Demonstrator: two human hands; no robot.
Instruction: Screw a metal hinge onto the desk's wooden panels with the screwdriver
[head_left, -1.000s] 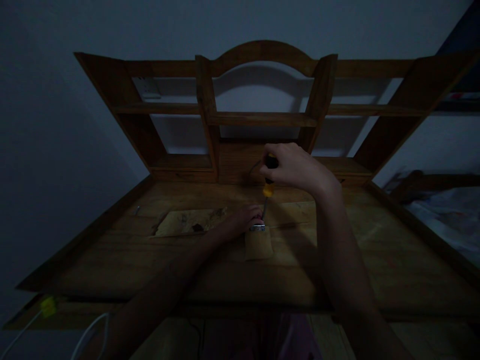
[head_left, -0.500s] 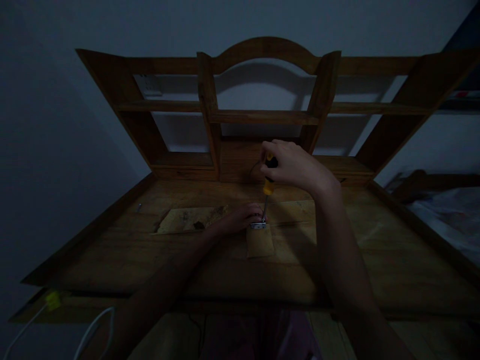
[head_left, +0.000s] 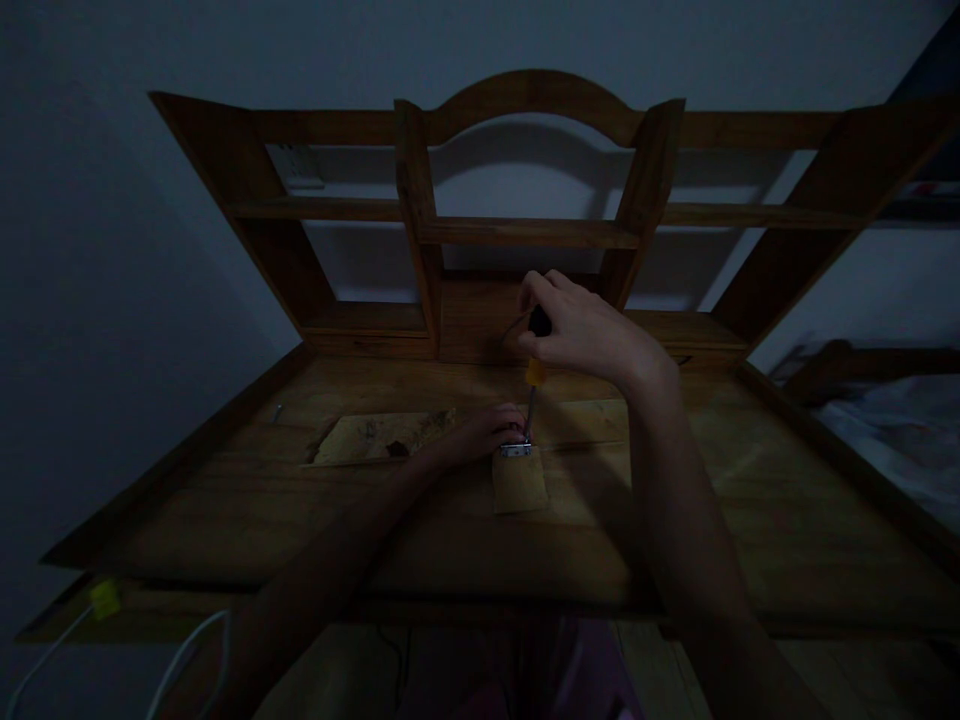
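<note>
A yellow and black screwdriver (head_left: 535,372) stands nearly upright, its handle in the closed fingers of my right hand (head_left: 574,325). Its metal shaft points down to the far edge of a small metal hinge (head_left: 515,450). The hinge lies at the far end of a short, light wooden block (head_left: 520,485) on the desk. My left hand (head_left: 491,430) rests low beside it, fingers bent and closed at the hinge's far left edge near the screwdriver tip. A screw under the tip is too small to make out.
The wooden desk (head_left: 420,540) carries a shelf unit (head_left: 525,232) at its back. Left of my hands is a rough, pale worn patch (head_left: 375,438). A small screw-like piece (head_left: 277,412) lies far left. A white cable (head_left: 191,640) and a yellow tag (head_left: 105,598) are at lower left.
My right hand has shifted its grip slightly on the screwdriver handle, with the fingers raised a little. My left hand, the hinge and the block stay in place.
</note>
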